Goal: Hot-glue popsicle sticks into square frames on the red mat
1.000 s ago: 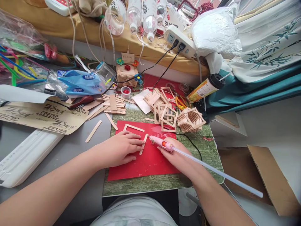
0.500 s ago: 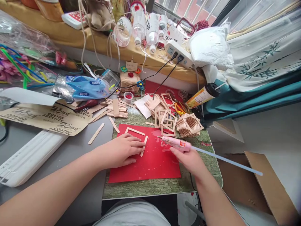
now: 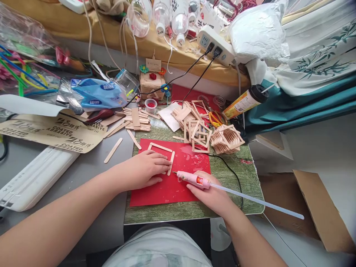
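Note:
My right hand (image 3: 210,193) grips a pink hot glue gun (image 3: 193,179) with a long pale glue stick (image 3: 258,202) trailing from its back. The gun's nozzle points left, close to the lower end of an upright craft stick (image 3: 171,163). My left hand (image 3: 147,167) lies flat with fingers stretched out, its fingertips at that stick. Beyond the fingers another craft stick (image 3: 161,147) runs across the top; a third is partly hidden behind the hand. All of them rest on a red sheet (image 3: 178,193), which has bits of dried glue on it.
Stacked square stick frames (image 3: 226,139) and loose frames (image 3: 198,135) stand behind the sheet. Loose craft sticks (image 3: 139,120) lie at back left near a small cup of red bits (image 3: 150,105). A black cord (image 3: 233,170) curves past my right hand. A drink cup (image 3: 246,100) leans at right.
My right hand has brought the glue gun left and nearer to me, its nozzle now beside the upright stick. My left hand stays over the sticks. The view has shifted slightly.

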`<control>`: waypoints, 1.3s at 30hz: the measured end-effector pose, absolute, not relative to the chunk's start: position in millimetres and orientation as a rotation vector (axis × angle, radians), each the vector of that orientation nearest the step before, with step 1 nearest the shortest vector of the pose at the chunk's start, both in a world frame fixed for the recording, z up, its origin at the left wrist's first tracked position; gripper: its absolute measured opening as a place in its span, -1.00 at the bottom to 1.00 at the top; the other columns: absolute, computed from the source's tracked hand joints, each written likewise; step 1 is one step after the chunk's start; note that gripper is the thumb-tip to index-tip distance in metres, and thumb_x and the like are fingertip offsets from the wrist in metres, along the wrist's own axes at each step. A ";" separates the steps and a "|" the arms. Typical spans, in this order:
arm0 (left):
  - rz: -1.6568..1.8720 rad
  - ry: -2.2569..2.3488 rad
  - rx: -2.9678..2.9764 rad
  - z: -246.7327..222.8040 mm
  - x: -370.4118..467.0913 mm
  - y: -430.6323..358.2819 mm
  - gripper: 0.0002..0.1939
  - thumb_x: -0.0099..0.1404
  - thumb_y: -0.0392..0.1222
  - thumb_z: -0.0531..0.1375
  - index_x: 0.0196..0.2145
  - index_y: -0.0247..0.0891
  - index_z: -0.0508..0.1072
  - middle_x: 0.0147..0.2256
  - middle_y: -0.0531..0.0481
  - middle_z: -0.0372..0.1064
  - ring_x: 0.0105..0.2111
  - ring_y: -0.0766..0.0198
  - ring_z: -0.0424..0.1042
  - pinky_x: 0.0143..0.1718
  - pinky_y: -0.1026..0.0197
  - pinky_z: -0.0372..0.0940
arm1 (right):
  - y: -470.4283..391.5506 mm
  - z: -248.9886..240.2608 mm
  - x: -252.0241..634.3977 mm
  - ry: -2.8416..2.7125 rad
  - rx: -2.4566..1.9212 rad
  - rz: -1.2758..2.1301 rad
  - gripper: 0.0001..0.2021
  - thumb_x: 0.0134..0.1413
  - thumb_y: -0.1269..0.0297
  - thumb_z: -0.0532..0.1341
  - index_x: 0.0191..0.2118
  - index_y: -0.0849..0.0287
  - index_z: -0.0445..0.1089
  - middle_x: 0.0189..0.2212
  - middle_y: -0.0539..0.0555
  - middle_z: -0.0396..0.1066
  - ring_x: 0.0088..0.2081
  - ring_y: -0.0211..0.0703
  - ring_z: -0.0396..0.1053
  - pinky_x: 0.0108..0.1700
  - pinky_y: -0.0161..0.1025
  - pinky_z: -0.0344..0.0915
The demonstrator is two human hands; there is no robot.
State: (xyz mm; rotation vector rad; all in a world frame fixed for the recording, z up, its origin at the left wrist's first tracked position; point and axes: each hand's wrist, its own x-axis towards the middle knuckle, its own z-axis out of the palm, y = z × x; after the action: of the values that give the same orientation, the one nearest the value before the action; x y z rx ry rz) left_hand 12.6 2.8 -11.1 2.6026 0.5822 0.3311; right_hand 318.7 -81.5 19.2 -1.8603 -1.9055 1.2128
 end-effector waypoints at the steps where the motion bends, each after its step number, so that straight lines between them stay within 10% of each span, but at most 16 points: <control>1: 0.325 0.586 2.599 -11.2 12.7 2.7 -0.67 0.51 -0.08 0.23 0.18 -0.06 0.55 0.25 -0.04 0.51 0.30 0.07 0.41 0.35 -0.03 0.20 | -80.6 21.5 315.8 -1.942 -1.864 1.205 -0.83 0.31 0.12 0.31 -0.28 0.06 0.44 -0.30 0.01 0.51 -0.26 -0.08 0.46 -0.17 -0.17 0.35; 39: 0.319 0.662 2.498 -15.1 12.4 -2.7 -0.59 0.49 -0.19 0.22 0.25 -0.03 0.51 0.27 0.00 0.49 0.36 0.10 0.35 0.41 -0.01 0.16 | -63.1 22.4 316.3 -2.228 -1.756 1.234 -0.62 0.41 0.20 0.21 -0.45 0.10 0.14 -0.43 -0.06 0.27 -0.41 -0.23 0.22 -0.34 -0.23 0.08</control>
State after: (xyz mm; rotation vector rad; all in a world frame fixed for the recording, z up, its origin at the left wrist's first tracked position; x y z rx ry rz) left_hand 12.4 -2.7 -15.1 2.4976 0.6620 0.3191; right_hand 316.3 -63.1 22.4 -1.7555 -2.2282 1.2339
